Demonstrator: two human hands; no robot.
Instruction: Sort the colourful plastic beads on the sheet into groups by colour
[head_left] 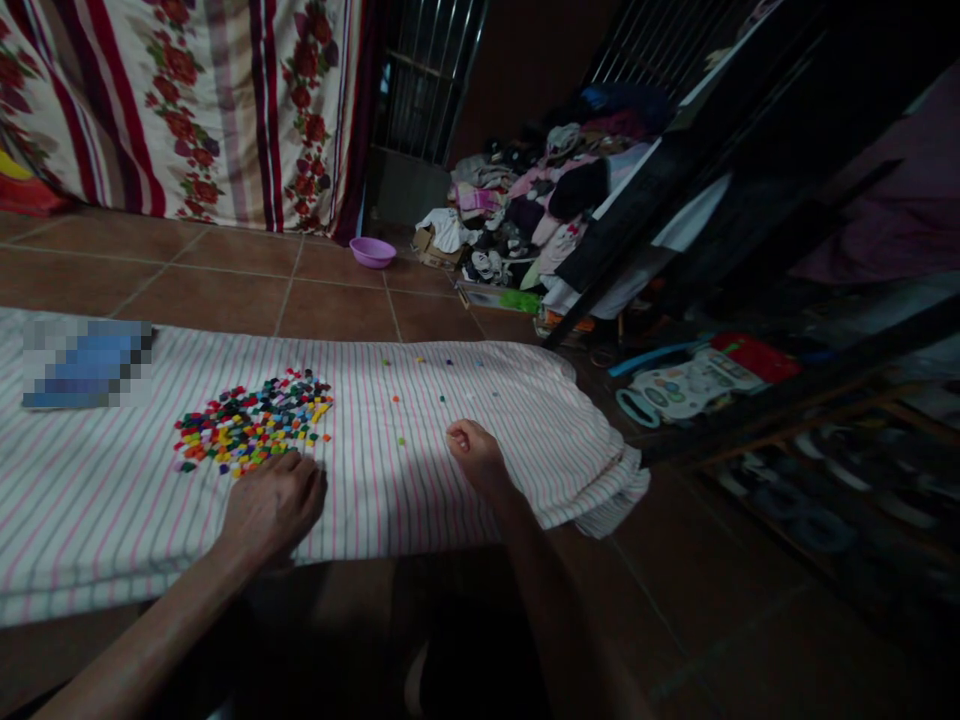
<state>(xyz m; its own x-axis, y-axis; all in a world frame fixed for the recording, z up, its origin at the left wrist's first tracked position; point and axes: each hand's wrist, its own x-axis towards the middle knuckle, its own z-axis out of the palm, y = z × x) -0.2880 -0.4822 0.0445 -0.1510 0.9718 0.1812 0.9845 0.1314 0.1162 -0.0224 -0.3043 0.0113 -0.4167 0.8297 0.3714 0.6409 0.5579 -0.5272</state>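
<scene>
A heap of small, many-coloured, block-like pieces point(259, 415) lies on the left part of a white cloth with pink and grey stripes point(360, 510), spread over a long, low surface. The left hand point(274, 505) is at the near edge of the heap, back upward and fingers loosely curled under; the fingertips are hidden, so I cannot tell whether it has hold of a piece. The heap lies just beyond this hand, reaching out to its left.

The right hand point(476, 458) is well to the right of the heap, over the cloth, its fingers bent in toward the thumb with a small hollow between them. Whether something is pinched there is too small to tell.

Several single pieces lie apart from one another between the heap and the right hand and beyond that hand. In the far row are a green piece point(385, 362), a yellow piece point(420, 360), a dark blue piece point(449, 362) and a light blue piece point(479, 362). Nearer lie an orange piece point(396, 399), a dark green piece point(442, 399) and a white piece point(470, 397), the last just beyond the right hand. A light green piece point(401, 441) is nearest, left of that hand.
</scene>
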